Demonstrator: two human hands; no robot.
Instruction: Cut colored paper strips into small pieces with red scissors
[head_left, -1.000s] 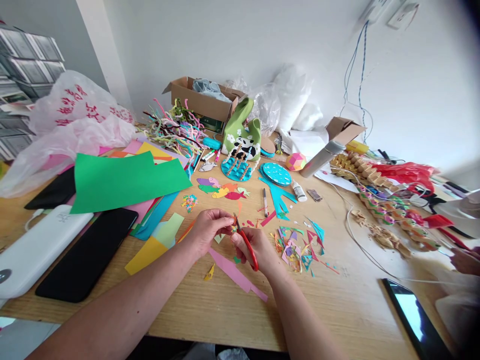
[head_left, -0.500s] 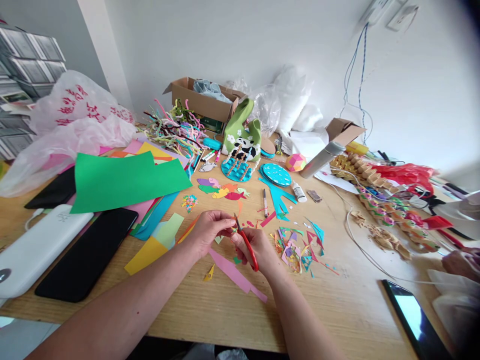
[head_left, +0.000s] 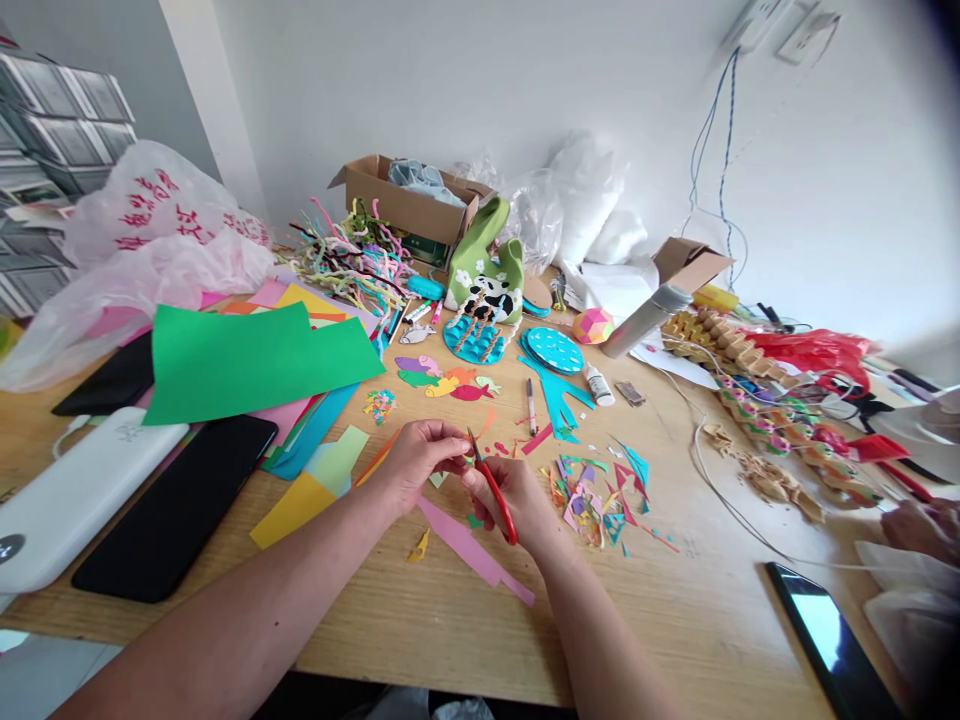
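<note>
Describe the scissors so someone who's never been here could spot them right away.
Look at the near side of the wooden table, where two bare hands nearly meet. The scissors are in the right hand, dark blades beside the left hand's fingertips. Their red handle sets them apart from the flat paper scraps nearby.

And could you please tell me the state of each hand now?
Left hand: pinched closed; whether it holds anything cannot be told.
Right hand: closed, holding red-handled scissors.
</note>
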